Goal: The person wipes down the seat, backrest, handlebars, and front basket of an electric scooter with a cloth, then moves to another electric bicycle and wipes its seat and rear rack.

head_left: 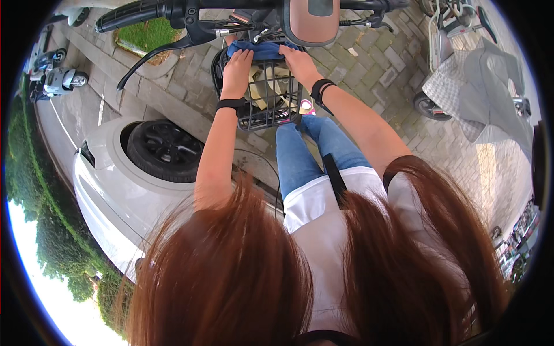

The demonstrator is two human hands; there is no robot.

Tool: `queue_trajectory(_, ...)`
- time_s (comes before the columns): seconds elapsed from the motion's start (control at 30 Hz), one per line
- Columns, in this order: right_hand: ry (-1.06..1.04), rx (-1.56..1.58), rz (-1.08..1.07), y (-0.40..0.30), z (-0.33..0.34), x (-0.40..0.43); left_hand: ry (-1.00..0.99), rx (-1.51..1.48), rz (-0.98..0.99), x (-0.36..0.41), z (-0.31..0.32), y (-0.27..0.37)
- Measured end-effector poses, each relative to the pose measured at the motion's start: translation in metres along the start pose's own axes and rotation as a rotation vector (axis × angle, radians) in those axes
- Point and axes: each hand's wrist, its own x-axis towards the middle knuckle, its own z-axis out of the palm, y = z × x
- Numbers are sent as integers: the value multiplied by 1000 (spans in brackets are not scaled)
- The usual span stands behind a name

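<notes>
A black wire basket [273, 93] is mounted below the handlebar [181, 13], and pale yellowish straps or strips [259, 91] lie inside it. Bunched blue cloth [264, 51] stretches across the basket's far rim. My left hand [237, 73] grips the cloth's left part, its fingers curled over the cloth beside the rim. At the right end, my right hand [300, 65] pinches the same cloth between thumb and fingers. What lies under the cloth is hidden. A black band circles each wrist.
A brake lever [151, 58] juts out at left, and a bronze-coloured headlamp or display housing [311, 24] overhangs the basket. A white car [117, 173] is parked at left by the kerb. Another two-wheeler with a grey cover [480, 91] stands right on brick paving [368, 65].
</notes>
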Motion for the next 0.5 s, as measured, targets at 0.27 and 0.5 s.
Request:
queue_trajectory(0.27,-42,4,5,-10,-11,-14,-29,-6,43,-13,-10,-1)
queue_trajectory(0.5,64,103,-18,-8,-8,-24,-70,11,67,-30,-17,3)
